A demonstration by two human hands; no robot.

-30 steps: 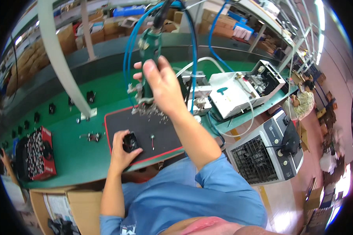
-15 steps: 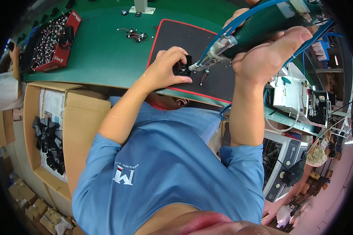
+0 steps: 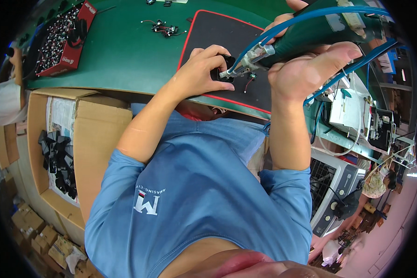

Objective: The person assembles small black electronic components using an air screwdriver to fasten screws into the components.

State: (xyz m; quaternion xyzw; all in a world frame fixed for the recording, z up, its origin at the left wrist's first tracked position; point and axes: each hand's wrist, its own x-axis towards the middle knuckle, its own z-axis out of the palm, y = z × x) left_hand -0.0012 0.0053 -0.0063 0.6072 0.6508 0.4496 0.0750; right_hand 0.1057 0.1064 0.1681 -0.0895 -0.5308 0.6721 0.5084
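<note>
My left hand [image 3: 197,72] is closed on a small black plastic housing [image 3: 229,62], thumb on its near side and fingers over the far side. The housing rests on a black mat [image 3: 211,30] with a red border. My right hand [image 3: 301,74] is wrapped around a thick dark green powered screwdriver [image 3: 306,34] fitted with blue air tubes. Its metal nose [image 3: 250,61] slants down to the left, and the pale tip meets the housing between my left thumb and fingers. Whether a screw sits under the tip is hidden. Close to the nose lies a small circuit board [image 3: 251,76] with a red wire.
Several small wired parts [image 3: 166,29] lie on the green table [image 3: 120,51]. A red box [image 3: 72,58] full of small parts stands far left. Below it, a cardboard box [image 3: 102,148] holds black plastic pieces [image 3: 58,160]. White equipment [image 3: 350,111] stands right; another person's arm [image 3: 16,65] shows at left.
The table and mat appear shifted upward in the picture. The screwdriver's tip and my left hand remain at the housing, with both grips kept.
</note>
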